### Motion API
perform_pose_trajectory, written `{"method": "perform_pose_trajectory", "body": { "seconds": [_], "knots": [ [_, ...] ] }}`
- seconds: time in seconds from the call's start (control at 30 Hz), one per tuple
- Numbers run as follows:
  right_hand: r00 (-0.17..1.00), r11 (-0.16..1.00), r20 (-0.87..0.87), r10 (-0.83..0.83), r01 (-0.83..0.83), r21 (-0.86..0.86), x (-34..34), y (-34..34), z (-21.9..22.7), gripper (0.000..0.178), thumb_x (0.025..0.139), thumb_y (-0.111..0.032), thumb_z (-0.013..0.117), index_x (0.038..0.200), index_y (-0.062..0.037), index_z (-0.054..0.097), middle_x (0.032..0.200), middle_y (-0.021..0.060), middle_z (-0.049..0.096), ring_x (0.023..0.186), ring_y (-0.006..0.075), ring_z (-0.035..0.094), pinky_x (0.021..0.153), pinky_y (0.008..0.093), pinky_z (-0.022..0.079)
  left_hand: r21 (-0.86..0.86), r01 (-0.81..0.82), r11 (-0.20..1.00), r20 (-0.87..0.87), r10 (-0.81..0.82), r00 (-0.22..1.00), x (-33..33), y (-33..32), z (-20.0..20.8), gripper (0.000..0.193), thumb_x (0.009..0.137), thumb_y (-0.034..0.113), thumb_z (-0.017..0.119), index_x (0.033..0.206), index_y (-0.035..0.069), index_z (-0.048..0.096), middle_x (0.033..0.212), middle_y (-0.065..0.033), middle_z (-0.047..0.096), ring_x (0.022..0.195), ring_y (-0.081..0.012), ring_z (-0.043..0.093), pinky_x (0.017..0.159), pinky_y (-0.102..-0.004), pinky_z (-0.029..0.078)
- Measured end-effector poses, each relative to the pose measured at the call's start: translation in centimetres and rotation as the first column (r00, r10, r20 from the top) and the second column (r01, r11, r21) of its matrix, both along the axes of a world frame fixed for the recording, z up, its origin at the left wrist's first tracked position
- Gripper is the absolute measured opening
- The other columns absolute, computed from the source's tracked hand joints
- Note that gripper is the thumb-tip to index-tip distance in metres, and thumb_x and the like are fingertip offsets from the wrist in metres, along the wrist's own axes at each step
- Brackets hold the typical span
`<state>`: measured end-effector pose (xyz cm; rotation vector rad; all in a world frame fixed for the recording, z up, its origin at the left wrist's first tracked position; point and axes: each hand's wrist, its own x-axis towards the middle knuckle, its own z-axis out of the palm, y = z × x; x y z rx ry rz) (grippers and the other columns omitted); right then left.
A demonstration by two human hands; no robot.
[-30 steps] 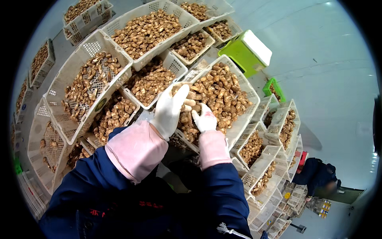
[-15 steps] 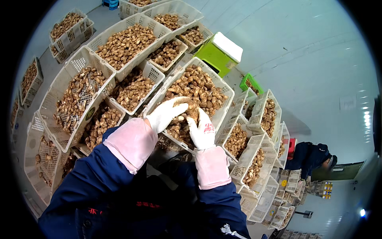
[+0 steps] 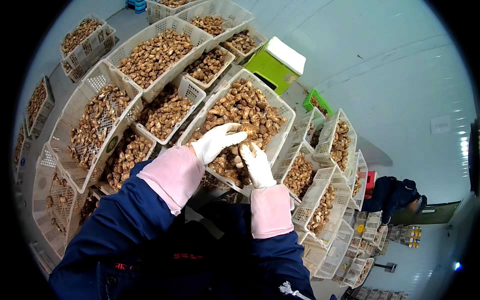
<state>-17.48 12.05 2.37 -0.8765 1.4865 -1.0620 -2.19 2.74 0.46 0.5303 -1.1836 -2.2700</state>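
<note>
Both hands wear white gloves and pink cuffs over dark blue sleeves, and meet above a white perforated crate [image 3: 288, 116] heaped with brown, knobbly mushroom-like pieces [image 3: 245, 102]. My left hand [image 3: 217, 142] has its thumb and fingertips closed on a larger brown mushroom-like piece [image 3: 248, 131]. From the right, my right hand [image 3: 257, 164] closes its fingers against the lower side of that piece. Its underside is partly hidden by the gloves, so its full shape does not show. More brown pieces lie in the crate just below the hands.
Similar white crates [image 3: 111, 145] with brown pieces stand crowded to the left. Others [image 3: 300, 172] are stacked on the right. A lime-green box with a white lid [image 3: 277, 65] and a small green basket [image 3: 317, 101] stand beyond. Far right, another person [image 3: 395, 196] bends over crates.
My left hand has shifted slightly right, its fingers reaching farther over the piece. My right hand has turned, its fingers curling more beneath it. The view has shifted slightly.
</note>
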Motion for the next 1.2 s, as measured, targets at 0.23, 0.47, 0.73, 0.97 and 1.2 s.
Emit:
{"method": "perform_pose_trajectory", "body": {
  "seconds": [0.23,0.47,0.73,0.97,1.2],
  "knots": [
    [0.976,0.993,0.21,0.056,-0.032,-0.116,0.6,0.0,1.0,0.04,0.099,-0.032,0.059,0.12,0.0017,0.057,0.093,0.0058,0.066,0.074,0.0096,0.06,0.067,0.0231,0.049,0.12,0.106,0.987,-0.22,-0.078,0.972,0.6,0.9,2.2,0.024,0.102,0.024,0.051,0.106,0.002,0.059,0.085,-0.0039,0.064,0.07,-0.0129,0.06,0.069,-0.0266,0.05],
    [0.916,0.97,0.359,0.179,-0.104,-0.219,1.7,-1.2,0.3,0.079,0.099,-0.047,0.051,0.146,0.0113,0.025,0.126,0.0194,0.056,0.113,0.0272,0.06,0.094,0.0361,0.051,0.334,-0.095,0.938,-0.363,0.221,0.905,3.9,1.2,3.5,0.03,0.104,0.021,0.048,0.129,0.005,0.052,0.118,-0.0076,0.062,0.102,-0.0188,0.061,0.086,-0.0338,0.05],
    [0.984,0.997,0.169,0.046,-0.034,-0.073,1.8,-2.1,-1.1,0.051,0.104,-0.037,0.047,0.135,0.0037,0.048,0.114,0.0124,0.064,0.094,0.0165,0.064,0.081,0.0277,0.052,0.331,-0.09,0.939,-0.599,0.283,0.749,9.4,1.1,5.5,0.039,0.098,0.015,0.056,0.133,-0.001,0.048,0.126,-0.0105,0.058,0.126,-0.0354,0.053,0.103,-0.047,0.048],
    [0.975,0.992,0.197,0.104,-0.088,-0.089,1.0,-2.6,-1.5,0.05,0.103,-0.034,0.051,0.135,0.0042,0.046,0.111,0.0115,0.064,0.092,0.015,0.063,0.078,0.0253,0.052,0.273,-0.157,0.949,-0.55,0.288,0.784,12.0,2.2,5.1,0.049,0.092,0.004,0.059,0.137,-0.007,0.044,0.131,-0.016,0.056,0.12,-0.0338,0.057,0.099,-0.0435,0.049],
    [0.85,0.981,-0.519,0.094,-0.169,-0.1,1.1,-2.4,-2.7,0.054,0.102,-0.038,0.05,0.133,0.006,0.051,0.122,0.0173,0.064,0.109,0.0249,0.061,0.094,0.0342,0.049,0.172,-0.431,0.886,-0.349,0.464,0.814,21.8,3.1,3.1,0.058,0.089,0.02,0.071,0.138,0.006,0.042,0.114,-0.0092,0.061,0.108,-0.0232,0.061,0.088,-0.035,0.052]
  ]
}}
